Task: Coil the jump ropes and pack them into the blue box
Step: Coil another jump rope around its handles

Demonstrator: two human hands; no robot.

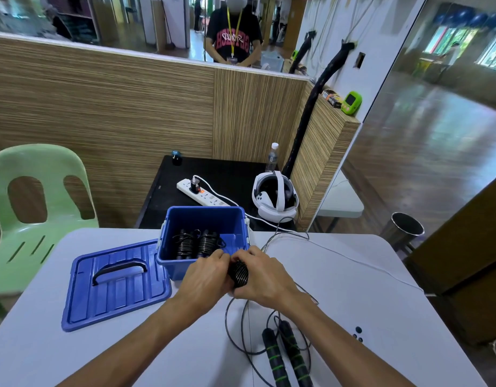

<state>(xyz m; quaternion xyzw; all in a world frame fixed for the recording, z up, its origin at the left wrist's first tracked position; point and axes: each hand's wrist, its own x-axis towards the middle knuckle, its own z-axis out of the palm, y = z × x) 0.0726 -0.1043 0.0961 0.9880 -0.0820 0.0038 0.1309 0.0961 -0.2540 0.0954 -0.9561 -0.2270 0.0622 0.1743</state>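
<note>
Both hands met over the near rim of the blue box (202,219), holding one coiled jump rope (238,272) between them. The left hand (206,277) curled around the bundle's left side, fingers wrapped over the top. The right hand (262,275) closed on its right side, fingertips bent down at the top of the coil. The black loops showed only in the gap between the two hands; whether the handles sat inside that bundle could not be told.

Just behind the hands, the box stood open on the white table (352,289), and two wound ropes (198,243) lay side by side on its floor. The blue lid (115,283), handle up, lay flat on the table touching the box's left wall.

Nearer the person, a loose jump rope (285,356) lay uncoiled, its two black handles with green rings side by side, its thin cord looping around them and running up under the right wrist.

Beyond the table's far edge stood a lower black table (227,174) carrying a white power strip (203,195), a white headset (274,195), a water bottle (272,157) and a small dark object at its back left corner. A white cable (366,265) ran from there across the white table. A pale green plastic chair (34,202) stood to the left. Wood-grain panelling (115,107) backed the scene, with a mirror above it, and a glossy wooden floor and a dark bin (407,227) lay to the right.
</note>
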